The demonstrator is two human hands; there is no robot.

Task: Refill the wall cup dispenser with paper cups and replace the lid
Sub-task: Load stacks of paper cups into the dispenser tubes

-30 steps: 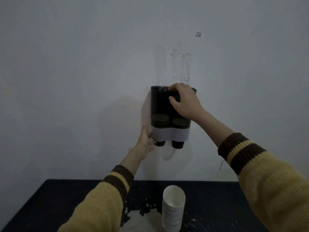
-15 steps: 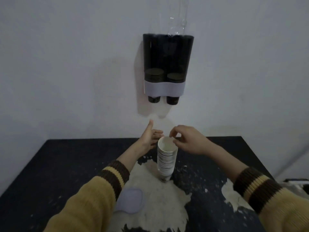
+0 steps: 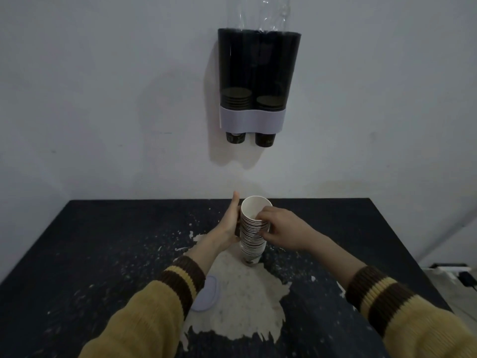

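- A pale wall (image 3: 103, 86) fills the upper frame above a dark, paint-splattered bench (image 3: 90, 241).
- The twin-tube cup dispenser (image 3: 258, 81) hangs upper centre, top uncovered.
- At centre, the left hand (image 3: 228, 223) and right hand (image 3: 282, 229) both grip an upright stack of paper cups (image 3: 252, 235) on the bench.
- A pale lid (image 3: 207, 295) lies lower centre, beside the left sleeve.

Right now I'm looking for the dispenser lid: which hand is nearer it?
Left. The left hand grips the cup stack just beyond the lid, which lies under that forearm; the right hand is farther right.

Cup stack (image 3: 253, 235) stands on table (image 3: 103, 241), between the left hand's fingers (image 3: 236, 223) and right fingertips (image 3: 262, 217). Lid (image 3: 207, 295) lies nearer than them, left. Dispenser (image 3: 258, 78) on wall above.
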